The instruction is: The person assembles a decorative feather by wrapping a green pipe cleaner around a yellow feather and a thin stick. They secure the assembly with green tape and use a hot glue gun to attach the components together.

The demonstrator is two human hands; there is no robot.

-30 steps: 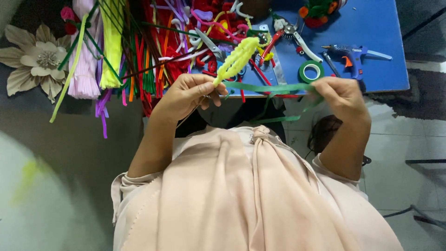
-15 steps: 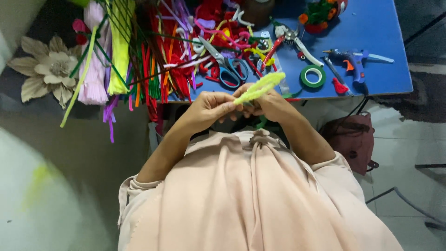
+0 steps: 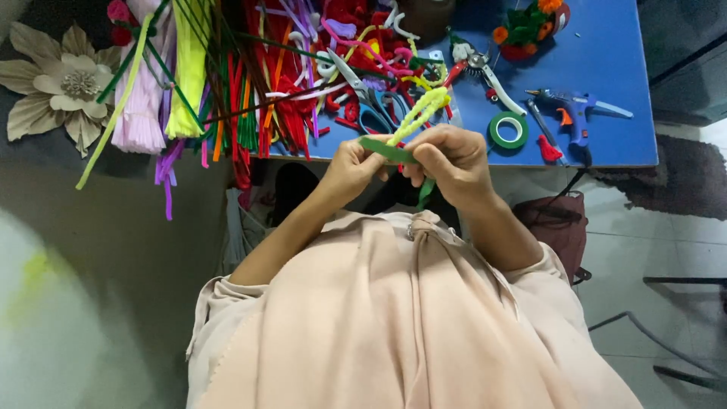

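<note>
We see both hands up in front of the chest, just short of the blue worktop (image 3: 621, 113) edge. The left hand (image 3: 350, 168) pinches one end of a green strip (image 3: 388, 149), likely floral tape; the grip looks closed on it with thumb and fingers. The right hand (image 3: 453, 163) is clenched around the lower part of a yellow-green fuzzy stem (image 3: 421, 113), a looped pipe cleaner that sticks up and away over the worktop. Tape and stem meet between the two hands; a bit of green tail hangs below the right hand.

We judge the stem light, soft on the outside, with a bendable core: it will keep a bend and crush if squeezed hard. Best held low, near the wrap point, not at the looped tip. The tape looks thin, stretchy and likely tacky, so it can twist or stick to fingers; hold it close to the stem, flat.

Around: a dense heap of coloured pipe cleaners (image 3: 250, 83) covers the left half of the worktop, with scissors (image 3: 362, 89) half buried in it, just beyond the hands. A green tape roll (image 3: 508, 130) lies near the right hand, pliers (image 3: 485, 72) behind it, a blue glue gun (image 3: 575, 110) further right. A cream paper flower (image 3: 60, 83) sits far left. The heap and scissors crowd the space ahead; loose stems could snag the loop.
</note>
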